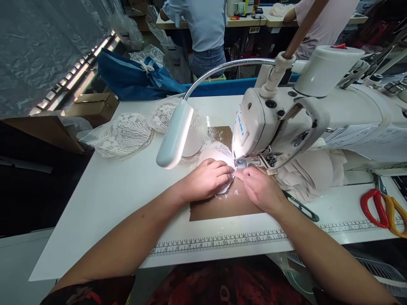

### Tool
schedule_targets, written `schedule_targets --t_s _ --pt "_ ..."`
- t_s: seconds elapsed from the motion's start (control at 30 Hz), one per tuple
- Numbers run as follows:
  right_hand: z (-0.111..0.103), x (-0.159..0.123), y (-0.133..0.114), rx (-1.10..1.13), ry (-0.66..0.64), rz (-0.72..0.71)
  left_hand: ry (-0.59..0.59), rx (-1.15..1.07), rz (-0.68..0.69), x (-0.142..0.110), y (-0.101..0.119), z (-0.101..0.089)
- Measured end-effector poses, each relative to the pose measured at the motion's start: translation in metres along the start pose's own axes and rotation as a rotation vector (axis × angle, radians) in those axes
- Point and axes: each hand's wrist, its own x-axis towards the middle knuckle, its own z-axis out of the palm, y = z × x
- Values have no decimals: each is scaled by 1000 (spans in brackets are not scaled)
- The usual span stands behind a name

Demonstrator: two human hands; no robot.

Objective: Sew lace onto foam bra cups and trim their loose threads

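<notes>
A white lace bra cup (pixel 219 153) lies under the needle of the sewing machine (pixel 254 123). My left hand (pixel 211 177) rests over its near left part, fingers together and closed on the fabric edge. From the other side, my right hand (pixel 259 184) pinches that edge just in front of the presser foot, with index finger and thumb close to the needle. Both hands nearly meet there, and the fingers hide part of the cup. Below them is a brown sheet (pixel 227 207) taped onto the white table (pixel 127 203).
Joined lace cups (pixel 127 131) trail off to the left. A lamp (pixel 174 133) hangs low over the work. At right are beige fabric pieces (pixel 314 169), a dark flat tool (pixel 302 206) and red-and-yellow-handled scissors (pixel 378 207). A ruler strip (pixel 222 242) edges the table. Two people sit beyond.
</notes>
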Motion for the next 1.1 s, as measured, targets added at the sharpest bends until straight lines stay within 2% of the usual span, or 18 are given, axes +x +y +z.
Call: schedule_targets --t_s 0.43,0.57,0.7,0.87,1.1 --pt "-7 2 -6 -137 -102 33 -99 12 43 -1 -2 -5" --pt "-6 1 -5 -84 -74 68 -97 -8 42 0 -2 -7" --pt "-5 3 -4 -66 -70 28 -74 -26 44 -1 -4 -6" --pt "-6 4 -7 -134 -127 57 -79 -64 -10 0 -4 -6" --pt "-2 6 -9 -157 -91 135 -112 -29 -134 7 8 -8"
